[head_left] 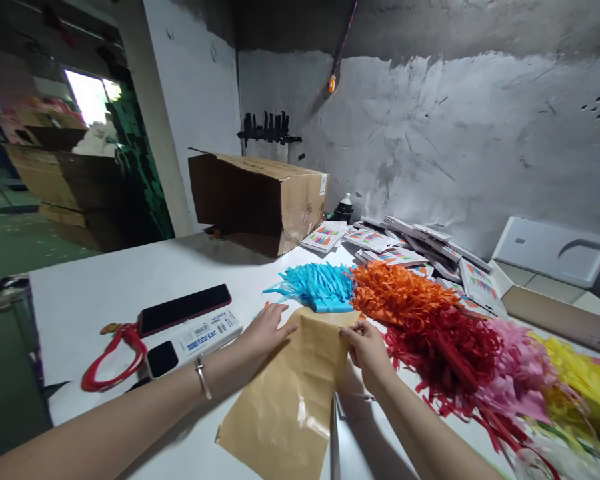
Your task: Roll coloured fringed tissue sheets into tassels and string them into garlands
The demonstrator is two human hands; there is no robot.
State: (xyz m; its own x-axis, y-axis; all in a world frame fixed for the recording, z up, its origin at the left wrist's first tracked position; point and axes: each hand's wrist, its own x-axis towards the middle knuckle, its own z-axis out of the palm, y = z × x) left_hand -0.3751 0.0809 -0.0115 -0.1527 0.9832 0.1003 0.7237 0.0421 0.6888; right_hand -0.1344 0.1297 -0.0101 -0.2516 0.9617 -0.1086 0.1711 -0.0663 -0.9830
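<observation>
Two hands work at the brown paper (290,400), the landmark on the table (180,267); the right hand (367,347) pinches its upper right corner between thumb and fingers; the left hand (269,328) lies open at its upper left edge, fingers spread; blue fringe (323,287) sits just beyond the paper; orange fringe (405,290) and red fringe (445,353) lie right of it; the phone (185,310) rests to its left.

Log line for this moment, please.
left hand: on brown paper | right hand: pinching its upper corner | cyan fringe: just beyond | open carton: on its side
</observation>
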